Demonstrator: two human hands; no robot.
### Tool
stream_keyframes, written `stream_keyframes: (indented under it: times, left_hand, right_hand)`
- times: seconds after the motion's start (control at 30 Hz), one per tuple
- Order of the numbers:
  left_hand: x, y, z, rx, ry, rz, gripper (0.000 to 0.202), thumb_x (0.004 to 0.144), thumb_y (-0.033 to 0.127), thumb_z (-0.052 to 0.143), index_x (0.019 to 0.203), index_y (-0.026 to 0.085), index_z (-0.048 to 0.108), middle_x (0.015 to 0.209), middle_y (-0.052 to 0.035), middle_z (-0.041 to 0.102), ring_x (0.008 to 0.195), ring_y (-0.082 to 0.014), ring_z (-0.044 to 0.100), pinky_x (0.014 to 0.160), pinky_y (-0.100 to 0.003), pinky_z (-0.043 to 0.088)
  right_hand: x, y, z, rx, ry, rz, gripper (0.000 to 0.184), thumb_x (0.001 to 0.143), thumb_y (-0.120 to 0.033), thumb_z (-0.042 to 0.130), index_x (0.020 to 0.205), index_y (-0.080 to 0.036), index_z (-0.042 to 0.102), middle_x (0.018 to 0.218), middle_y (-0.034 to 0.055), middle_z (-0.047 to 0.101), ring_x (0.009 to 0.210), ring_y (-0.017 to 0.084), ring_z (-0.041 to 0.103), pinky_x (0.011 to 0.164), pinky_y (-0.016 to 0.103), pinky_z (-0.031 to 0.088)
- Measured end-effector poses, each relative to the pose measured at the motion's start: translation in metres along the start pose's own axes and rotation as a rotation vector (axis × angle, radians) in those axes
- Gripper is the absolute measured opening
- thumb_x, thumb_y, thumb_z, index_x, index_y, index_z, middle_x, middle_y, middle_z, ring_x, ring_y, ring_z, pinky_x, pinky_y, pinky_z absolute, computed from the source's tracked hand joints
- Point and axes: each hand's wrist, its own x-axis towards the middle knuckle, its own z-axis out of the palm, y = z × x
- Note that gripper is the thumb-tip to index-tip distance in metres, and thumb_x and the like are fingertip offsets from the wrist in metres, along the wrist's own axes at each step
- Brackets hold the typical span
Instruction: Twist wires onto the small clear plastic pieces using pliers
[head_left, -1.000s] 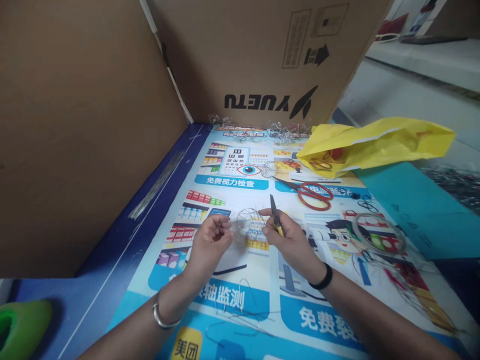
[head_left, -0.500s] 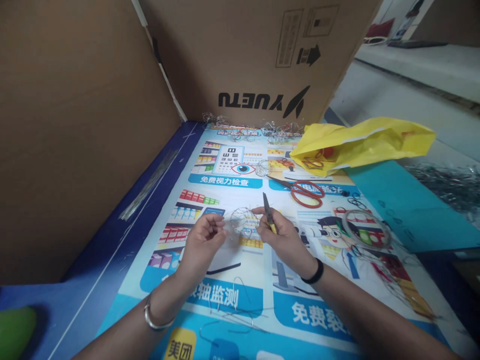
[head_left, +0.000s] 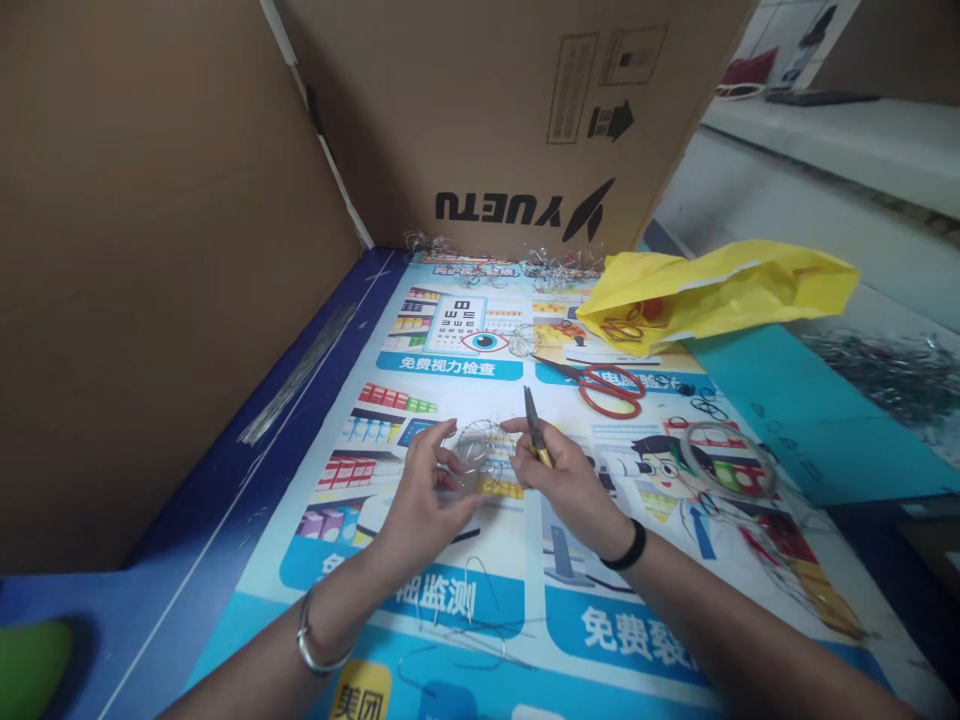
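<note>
A small round wire cage (head_left: 480, 450) hangs between my two hands over a printed poster (head_left: 450, 600) on the table. My left hand (head_left: 427, 490) grips its left side with curled fingers. My right hand (head_left: 559, 475) pinches the cage's right side and also holds yellow-handled pliers (head_left: 534, 428), tips pointing away from me. A silver bangle sits on my left wrist and a black band on my right.
Red scissors (head_left: 611, 387) lie beyond my right hand, next to a yellow plastic bag (head_left: 720, 290). Another wire ball (head_left: 523, 340) rests farther back. A wire coil (head_left: 727, 458) lies at right, loose bent wires (head_left: 465, 630) near me. Cardboard boxes (head_left: 495, 110) wall the left and back.
My left hand has closed in toward the right, its fingers now wrapped around the wire cage. The right hand and pliers have barely moved.
</note>
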Motion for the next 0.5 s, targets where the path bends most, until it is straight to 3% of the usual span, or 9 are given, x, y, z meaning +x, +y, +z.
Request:
stream_keyframes:
  times: [0.37, 0.5]
  left_hand:
    - [-0.0014, -0.0029, -0.0013, 0.001, 0.05, 0.023, 0.061, 0.067, 0.013, 0.064, 0.122, 0.024, 0.042, 0.11, -0.0074, 0.052, 0.077, -0.0138, 0.055, 0.067, -0.028, 0.048]
    - [-0.0023, -0.0034, -0.0013, 0.007, 0.069, 0.035, 0.057, 0.067, 0.013, 0.064, 0.119, 0.023, 0.044, 0.1, -0.0059, 0.054, 0.075, -0.0142, 0.055, 0.067, -0.028, 0.047]
  right_hand:
    - [-0.0011, -0.0005, -0.0004, -0.05, -0.037, -0.001, 0.028, 0.078, -0.023, 0.052, 0.106, -0.021, 0.051, 0.067, -0.0052, 0.041, 0.058, 0.01, 0.042, 0.058, 0.025, 0.038]
    - [-0.0012, -0.0016, -0.0001, -0.1, -0.032, -0.014, 0.029, 0.077, -0.022, 0.052, 0.106, -0.021, 0.052, 0.068, -0.0051, 0.041, 0.06, 0.01, 0.042, 0.059, 0.025, 0.038]
